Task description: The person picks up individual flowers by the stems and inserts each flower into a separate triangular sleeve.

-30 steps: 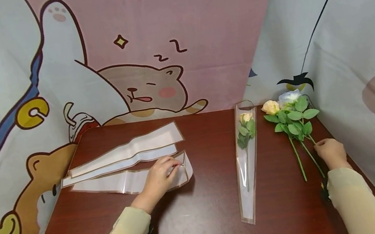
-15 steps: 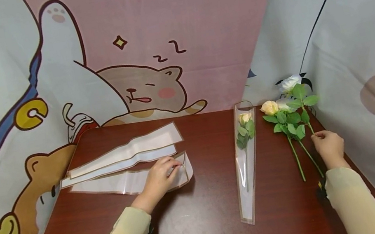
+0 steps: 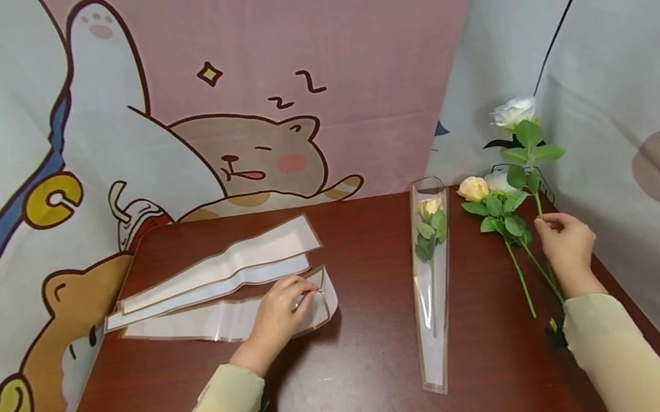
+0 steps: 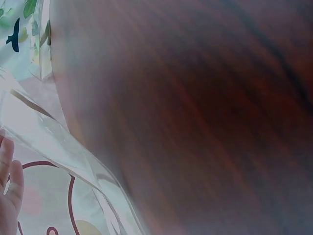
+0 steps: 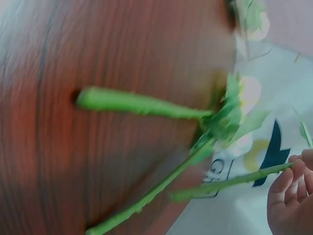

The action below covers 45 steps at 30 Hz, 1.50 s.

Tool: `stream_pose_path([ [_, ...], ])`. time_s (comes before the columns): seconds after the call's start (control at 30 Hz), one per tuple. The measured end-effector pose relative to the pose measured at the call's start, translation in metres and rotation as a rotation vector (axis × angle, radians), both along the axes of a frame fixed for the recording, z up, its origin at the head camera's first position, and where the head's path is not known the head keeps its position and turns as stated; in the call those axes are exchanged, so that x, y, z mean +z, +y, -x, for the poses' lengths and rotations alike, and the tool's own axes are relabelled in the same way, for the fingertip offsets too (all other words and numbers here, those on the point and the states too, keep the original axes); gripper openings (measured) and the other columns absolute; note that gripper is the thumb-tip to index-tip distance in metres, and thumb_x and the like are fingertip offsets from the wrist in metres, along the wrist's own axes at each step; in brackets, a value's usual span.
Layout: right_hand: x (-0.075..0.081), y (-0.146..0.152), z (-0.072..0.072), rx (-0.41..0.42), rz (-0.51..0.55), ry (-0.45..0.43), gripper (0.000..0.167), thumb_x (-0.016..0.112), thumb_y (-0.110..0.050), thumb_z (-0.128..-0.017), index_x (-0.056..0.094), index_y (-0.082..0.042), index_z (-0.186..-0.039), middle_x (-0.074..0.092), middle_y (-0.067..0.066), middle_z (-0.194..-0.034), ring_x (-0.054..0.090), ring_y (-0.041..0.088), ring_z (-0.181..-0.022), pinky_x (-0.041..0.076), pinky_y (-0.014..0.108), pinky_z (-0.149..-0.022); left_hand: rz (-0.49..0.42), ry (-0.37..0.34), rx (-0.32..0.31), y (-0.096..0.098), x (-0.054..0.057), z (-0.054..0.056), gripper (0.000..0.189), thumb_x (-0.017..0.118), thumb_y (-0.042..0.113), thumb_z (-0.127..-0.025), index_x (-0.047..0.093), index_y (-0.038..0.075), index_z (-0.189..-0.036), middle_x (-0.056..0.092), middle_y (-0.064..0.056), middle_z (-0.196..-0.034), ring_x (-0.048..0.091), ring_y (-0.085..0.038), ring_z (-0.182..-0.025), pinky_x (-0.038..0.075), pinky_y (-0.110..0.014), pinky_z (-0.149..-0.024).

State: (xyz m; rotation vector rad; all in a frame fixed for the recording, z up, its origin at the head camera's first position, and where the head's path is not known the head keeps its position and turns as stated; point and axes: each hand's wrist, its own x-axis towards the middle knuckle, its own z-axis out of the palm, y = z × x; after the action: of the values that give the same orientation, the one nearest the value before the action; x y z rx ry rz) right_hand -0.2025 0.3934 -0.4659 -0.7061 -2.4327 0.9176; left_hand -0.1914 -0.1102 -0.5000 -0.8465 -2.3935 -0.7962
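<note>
In the head view my left hand (image 3: 276, 316) pinches the wide end of a clear-fronted white flower sleeve (image 3: 224, 319) at the table's left, and that end bulges apart. The left wrist view shows some fingers (image 4: 15, 183) beside the sleeve's plastic (image 4: 54, 137). At the right, my right hand (image 3: 569, 245) pinches the green stem of a white rose (image 3: 514, 112), held upright above the table. The stem's lower part (image 5: 230, 182) sticks out below the hand in the right wrist view. A peach rose (image 3: 473, 188) and another pale rose (image 3: 500, 182) lie beside it.
Two more flat sleeves, one white (image 3: 233, 258) and one bluish (image 3: 212, 291), lie behind the held one. A filled sleeve (image 3: 436, 356) with a peach rose (image 3: 432, 206) inside lies right of centre. Printed cloth (image 3: 359, 68) hangs behind the brown table (image 3: 363, 392).
My right hand has lifted the white rose up from beside the other roses, and it now stands more upright. My left hand stays at the sleeve's end.
</note>
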Motion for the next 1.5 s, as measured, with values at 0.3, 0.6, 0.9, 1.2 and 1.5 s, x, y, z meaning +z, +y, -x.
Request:
stream_pose_path([
  [0.3,0.009,-0.038,-0.002,0.07,0.102,0.205,0.029,0.062,-0.027,-0.092,0.069,-0.003,-0.106,0.049,-0.031,-0.067,0.047,-0.016,-0.056,0.038,0.007,-0.049,-0.007,0.001,-0.001,0.0,0.0,0.001,0.007,0.073,0.013,-0.083,0.072,0.015,-0.09,0.067,0.003,-0.094,0.062,-0.015,-0.093,0.052,-0.03,-0.084],
  [0.6,0.02,-0.075,-0.002,0.211,0.223,0.267,0.025,0.064,-0.022,-0.091,0.068,0.001,-0.1,0.056,-0.028,-0.067,0.057,-0.009,-0.059,0.047,0.008,-0.053,-0.022,0.006,-0.004,0.001,-0.001,0.001,0.008,0.073,0.013,-0.083,0.072,0.015,-0.09,0.068,0.003,-0.094,0.062,-0.016,-0.092,0.052,-0.031,-0.083],
  [0.9,0.029,-0.12,-0.006,0.377,0.551,0.304,0.025,0.062,-0.008,-0.091,0.061,0.013,-0.105,0.068,-0.015,-0.075,0.064,0.001,-0.066,0.053,0.011,-0.061,-0.019,-0.039,0.016,0.002,0.0,0.001,0.006,0.072,0.013,-0.084,0.072,0.015,-0.09,0.067,0.003,-0.094,0.062,-0.016,-0.094,0.051,-0.031,-0.086],
  [1.2,0.013,-0.155,-0.003,0.48,0.713,0.341,0.03,0.062,-0.009,-0.091,0.058,0.016,-0.107,0.07,-0.009,-0.079,0.065,0.006,-0.068,0.052,0.016,-0.06,-0.04,-0.044,0.022,0.003,0.0,0.001,0.007,0.072,0.012,-0.083,0.072,0.015,-0.089,0.067,0.002,-0.094,0.062,-0.016,-0.094,0.052,-0.032,-0.086],
  [1.5,0.0,-0.198,-0.009,0.503,0.874,0.476,0.031,0.064,-0.006,-0.089,0.057,0.02,-0.103,0.072,0.0,-0.081,0.07,0.011,-0.071,0.057,0.023,-0.066,-0.047,-0.07,0.029,0.004,0.001,0.002,0.006,0.071,0.013,-0.084,0.073,0.016,-0.09,0.067,0.003,-0.094,0.062,-0.015,-0.093,0.052,-0.031,-0.085],
])
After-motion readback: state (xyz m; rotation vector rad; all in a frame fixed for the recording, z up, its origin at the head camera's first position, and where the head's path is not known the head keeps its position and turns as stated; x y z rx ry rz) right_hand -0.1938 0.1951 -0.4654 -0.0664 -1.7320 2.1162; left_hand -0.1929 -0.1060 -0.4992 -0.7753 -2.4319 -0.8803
